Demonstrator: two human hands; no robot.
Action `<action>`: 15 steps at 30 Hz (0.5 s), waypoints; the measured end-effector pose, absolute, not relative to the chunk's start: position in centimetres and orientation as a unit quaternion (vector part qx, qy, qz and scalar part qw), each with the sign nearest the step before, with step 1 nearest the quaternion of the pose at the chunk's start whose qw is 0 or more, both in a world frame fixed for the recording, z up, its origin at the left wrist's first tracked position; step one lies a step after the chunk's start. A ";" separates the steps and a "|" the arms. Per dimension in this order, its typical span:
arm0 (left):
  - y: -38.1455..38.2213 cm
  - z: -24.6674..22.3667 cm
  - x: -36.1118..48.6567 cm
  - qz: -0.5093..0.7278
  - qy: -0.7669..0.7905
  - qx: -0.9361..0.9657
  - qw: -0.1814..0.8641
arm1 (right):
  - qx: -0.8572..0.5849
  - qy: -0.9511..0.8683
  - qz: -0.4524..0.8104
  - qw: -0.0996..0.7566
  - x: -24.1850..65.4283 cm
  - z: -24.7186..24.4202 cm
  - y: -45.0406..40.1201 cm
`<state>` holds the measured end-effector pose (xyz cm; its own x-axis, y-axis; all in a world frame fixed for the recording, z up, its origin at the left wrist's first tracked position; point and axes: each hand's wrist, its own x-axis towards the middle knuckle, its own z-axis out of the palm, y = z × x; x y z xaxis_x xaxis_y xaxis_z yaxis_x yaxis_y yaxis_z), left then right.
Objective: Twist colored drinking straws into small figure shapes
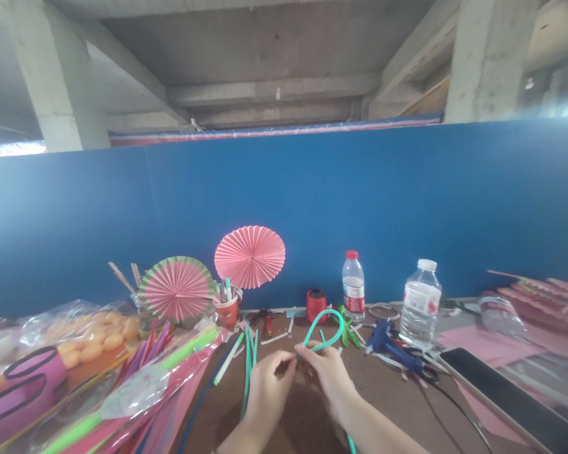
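Observation:
A teal flexible strip (341, 325) is bent into a loop above the brown table. Its crossing point sits between the fingertips of both hands, and a tail of it shows below my right forearm. My left hand (271, 384) pinches at the left side of the crossing, thumb and forefinger together. My right hand (326, 375) is closed on the strip at the base of the loop, its fingertips close to those of my left hand. Several green strips (248, 366) lie on the table just left of my left hand.
Behind stand a red tape roll (316, 306), two water bottles (353, 290) and a cup of pens (227, 312) beside pink paper fans (250, 257). At right are a blue glue gun (397, 350) and a phone (506, 397); at left, wrapped strips (137, 391) and orange balls (92, 350).

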<state>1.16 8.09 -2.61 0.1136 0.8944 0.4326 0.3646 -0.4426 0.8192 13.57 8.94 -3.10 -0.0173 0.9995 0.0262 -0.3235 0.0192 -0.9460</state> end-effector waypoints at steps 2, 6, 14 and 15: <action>8.5 -2.7 1.3 0.497 0.443 0.649 0.368 | -0.403 -0.434 0.566 0.574 13.9 -3.0 9.2; 9.4 -3.2 1.3 0.469 0.430 0.567 0.523 | -0.411 -0.462 0.558 0.553 14.7 -3.1 9.8; 9.3 -3.2 1.1 0.418 0.428 0.523 0.606 | -0.439 -0.518 0.536 0.502 15.5 -3.9 10.6; 9.3 -3.2 1.2 0.419 0.435 0.537 0.590 | -0.443 -0.522 0.532 0.498 15.6 -3.9 10.6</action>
